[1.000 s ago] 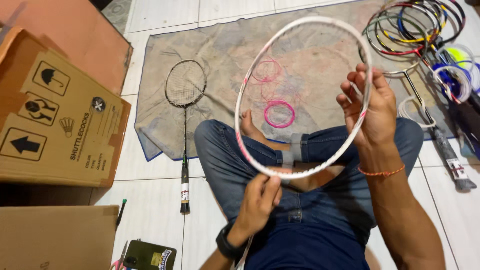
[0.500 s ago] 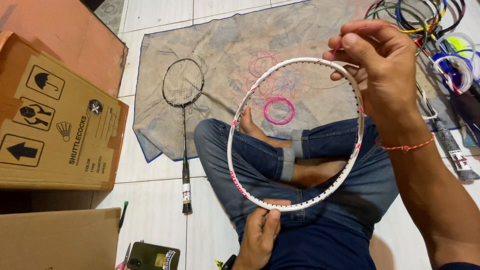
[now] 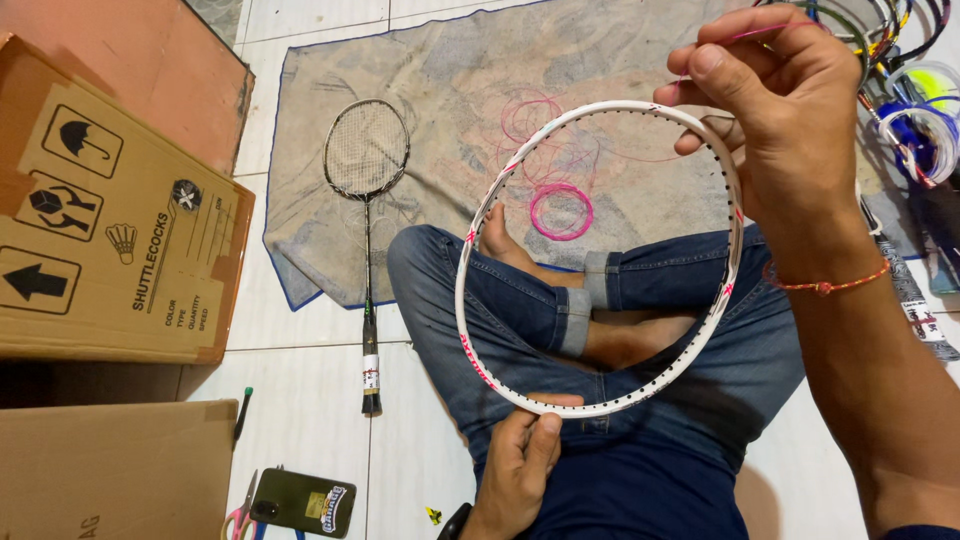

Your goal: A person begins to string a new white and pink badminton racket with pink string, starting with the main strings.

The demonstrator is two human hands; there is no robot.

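Note:
I hold a white unstrung racket frame (image 3: 470,330) with pink marks over my crossed legs in blue jeans. My left hand (image 3: 520,465) grips the bottom of the hoop near my lap. At the hoop's top right, my right hand (image 3: 775,120) pinches a thin pink string (image 3: 760,30) between thumb and fingers. A coil of pink string (image 3: 560,212) and loose pink loops lie on the grey towel (image 3: 440,90) behind the hoop.
A strung black racket (image 3: 366,200) lies on the towel's left edge. Cardboard boxes (image 3: 110,210) stand at the left. A phone (image 3: 305,502) and scissors (image 3: 240,515) lie on the tiled floor. Several rackets and string reels (image 3: 915,100) are piled at the top right.
My right hand has risen to the hoop's upper right and drawn the pink string up. The hoop has tilted and my left hand has slid to its bottom edge.

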